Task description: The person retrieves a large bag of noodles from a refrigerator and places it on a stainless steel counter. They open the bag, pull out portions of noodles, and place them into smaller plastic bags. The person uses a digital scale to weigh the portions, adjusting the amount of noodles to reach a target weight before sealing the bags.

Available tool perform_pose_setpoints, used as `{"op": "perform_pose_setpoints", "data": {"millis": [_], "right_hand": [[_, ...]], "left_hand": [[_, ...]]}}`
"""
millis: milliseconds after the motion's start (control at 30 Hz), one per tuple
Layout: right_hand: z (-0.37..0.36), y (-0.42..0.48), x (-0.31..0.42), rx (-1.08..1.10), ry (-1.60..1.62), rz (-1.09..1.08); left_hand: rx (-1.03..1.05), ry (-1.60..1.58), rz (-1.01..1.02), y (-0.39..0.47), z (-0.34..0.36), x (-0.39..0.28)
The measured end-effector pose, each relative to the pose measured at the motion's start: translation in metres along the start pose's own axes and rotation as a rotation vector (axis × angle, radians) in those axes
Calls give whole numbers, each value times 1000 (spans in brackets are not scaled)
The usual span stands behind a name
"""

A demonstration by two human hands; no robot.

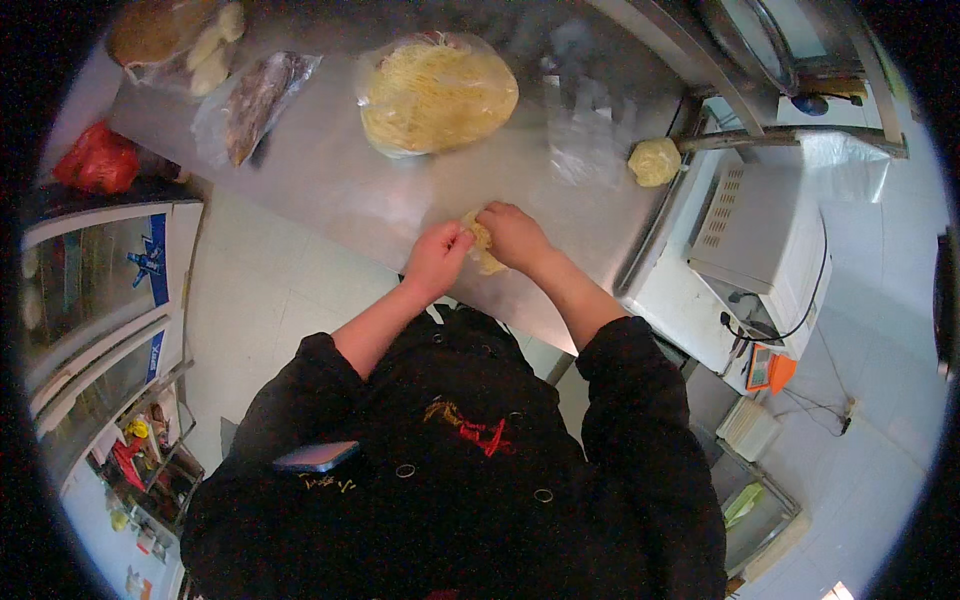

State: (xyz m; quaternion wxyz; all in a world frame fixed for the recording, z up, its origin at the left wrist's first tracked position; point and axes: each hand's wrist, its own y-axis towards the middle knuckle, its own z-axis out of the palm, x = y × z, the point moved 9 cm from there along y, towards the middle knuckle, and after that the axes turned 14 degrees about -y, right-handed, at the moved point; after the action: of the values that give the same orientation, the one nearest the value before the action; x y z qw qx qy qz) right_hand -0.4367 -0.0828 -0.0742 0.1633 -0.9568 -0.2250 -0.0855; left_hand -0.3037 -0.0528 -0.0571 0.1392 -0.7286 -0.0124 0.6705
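Note:
A small clear plastic bag of yellow noodles (489,262) is between my hands, above the near part of the steel worktop (322,180). My left hand (437,259) pinches the bag's left side with fingers curled in. From the right, my right hand (514,235) grips its upper part, hiding some of the noodles. Farther back lies a large clear bag full of yellow noodles (439,94). To its right, thin clear plastic bags (585,135) lie flat. A rounded small bag of noodles (654,162) sits by the worktop's right edge.
A bag of dark food (259,101) and another bag with brown contents (161,34) lie at the back left. Beyond the left edge are a red plastic bag (101,159) and a glass-door fridge (97,262). A white microwave-like appliance (757,232) stands right, near an orange scale (769,369).

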Motion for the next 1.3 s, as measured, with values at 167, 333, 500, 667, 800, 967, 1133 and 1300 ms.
{"op": "perform_pose_setpoints", "data": {"millis": [167,333,500,667,800,967,1133,1300], "right_hand": [[-6,15,1,311,-149,163],[-25,12,-10,478,-285,190],[-27,16,-37,477,-30,166],[-10,17,-30,644,435,289],[22,18,-42,522,979,460],[-49,21,-29,58,182,125],[-44,-7,-95,-126,455,524],[-21,3,-79,-27,188,524]], "left_hand": [[42,-5,232,-6,-8,-20],[209,-364,-318,0,-16,32],[165,-732,-580,7,-17,41],[234,-409,-431,18,-3,28],[232,-141,-168,20,-3,17],[58,-321,-284,24,-25,36],[60,-366,-330,28,-31,35],[78,-279,-296,29,-34,21]]}}
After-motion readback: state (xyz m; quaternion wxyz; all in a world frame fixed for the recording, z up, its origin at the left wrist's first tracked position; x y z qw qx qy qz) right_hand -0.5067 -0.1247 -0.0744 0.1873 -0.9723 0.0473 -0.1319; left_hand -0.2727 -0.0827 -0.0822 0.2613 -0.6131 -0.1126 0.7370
